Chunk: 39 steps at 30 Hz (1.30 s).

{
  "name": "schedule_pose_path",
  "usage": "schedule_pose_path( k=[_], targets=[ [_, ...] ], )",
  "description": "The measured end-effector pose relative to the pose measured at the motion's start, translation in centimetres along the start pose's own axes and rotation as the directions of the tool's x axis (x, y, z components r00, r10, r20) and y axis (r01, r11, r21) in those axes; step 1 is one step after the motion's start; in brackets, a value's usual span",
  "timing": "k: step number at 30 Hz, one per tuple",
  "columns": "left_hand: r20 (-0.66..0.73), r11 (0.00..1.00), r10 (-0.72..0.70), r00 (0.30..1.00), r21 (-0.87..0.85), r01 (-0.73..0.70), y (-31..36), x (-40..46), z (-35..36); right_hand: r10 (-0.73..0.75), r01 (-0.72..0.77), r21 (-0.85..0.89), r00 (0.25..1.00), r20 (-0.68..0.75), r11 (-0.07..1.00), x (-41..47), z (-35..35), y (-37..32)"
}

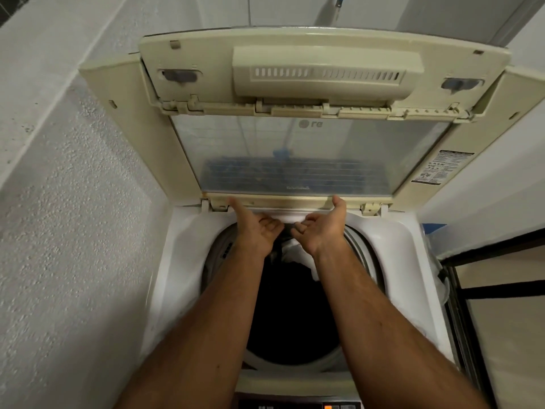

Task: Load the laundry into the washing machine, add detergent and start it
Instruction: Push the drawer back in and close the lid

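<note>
The top-loading washing machine [182, 261] stands open, its cream lid [295, 160] folded up against the back. Dark laundry [283, 308] fills the drum, with a white garment [300, 256] on top at the back. Both my arms reach across the drum. My left hand [253, 228] and my right hand [324, 228] lie palm up, side by side, at the rear rim. Each thumb touches the lid's lower edge. The fingers curl around a white panel [290, 216] just under that edge. No detergent container is in view.
A textured wall [73, 231] runs close along the left. At the right stands a black-framed glass panel [483, 290]. The machine's control panel [298, 404] shows at the bottom edge. A blue tap [339, 0] hangs above the lid.
</note>
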<state>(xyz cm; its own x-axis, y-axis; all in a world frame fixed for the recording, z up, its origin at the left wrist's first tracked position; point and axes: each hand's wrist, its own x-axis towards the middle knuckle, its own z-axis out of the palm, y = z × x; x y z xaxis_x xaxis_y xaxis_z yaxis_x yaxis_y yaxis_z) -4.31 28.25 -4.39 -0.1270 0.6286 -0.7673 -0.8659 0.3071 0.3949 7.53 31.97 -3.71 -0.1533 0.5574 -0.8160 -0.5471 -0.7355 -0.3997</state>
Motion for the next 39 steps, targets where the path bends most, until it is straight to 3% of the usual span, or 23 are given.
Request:
schedule_pose_path(
  k=[4, 9, 17, 23, 28, 32, 36, 39],
  targets=[
    [0.016, 0.993, 0.019, 1.000, 0.119, -0.021, -0.3, -1.8, -0.1, -0.041, 0.045, -0.226, 0.999, 0.021, 0.973, -0.1, -1.4, 0.3],
    [0.060, 0.939, 0.100, 0.993, 0.325, -0.114, -0.8, -4.8, 0.1, -0.150, 0.156, -0.541, 0.987, 0.056, 0.827, -3.5, -1.7, 0.2],
    [0.225, 0.769, 0.229, 0.947, 0.555, -0.318, 0.5, -10.8, 1.3, -0.377, 0.394, -0.585, 0.913, 0.158, 0.708, -9.3, -1.0, -1.7],
    [0.337, 0.579, 0.371, 0.865, 0.644, -0.499, 1.2, -14.6, 2.8, -0.504, 0.570, -0.617, 0.809, 0.303, 0.544, -14.0, 0.2, -2.8],
    [0.474, 0.309, 0.518, 0.712, 0.672, -0.673, 1.7, -17.2, 3.5, -0.571, 0.697, -0.653, 0.678, 0.463, 0.297, -17.1, 1.2, -4.2],
    [0.508, 0.133, 0.639, 0.577, 0.666, -0.734, 2.4, -19.4, 4.0, -0.624, 0.762, -0.643, 0.539, 0.566, 0.076, -18.8, 1.5, -6.0],
    [0.570, -0.169, 0.750, 0.336, 0.656, -0.736, 3.7, -21.7, 5.4, -0.710, 0.775, -0.610, 0.336, 0.619, -0.166, -21.4, 1.5, -8.6],
    [0.657, -0.392, 0.730, 0.189, 0.629, -0.671, 4.8, -22.7, 6.8, -0.748, 0.741, -0.593, 0.190, 0.636, -0.315, -22.9, 1.9, -10.3]
  ],
)
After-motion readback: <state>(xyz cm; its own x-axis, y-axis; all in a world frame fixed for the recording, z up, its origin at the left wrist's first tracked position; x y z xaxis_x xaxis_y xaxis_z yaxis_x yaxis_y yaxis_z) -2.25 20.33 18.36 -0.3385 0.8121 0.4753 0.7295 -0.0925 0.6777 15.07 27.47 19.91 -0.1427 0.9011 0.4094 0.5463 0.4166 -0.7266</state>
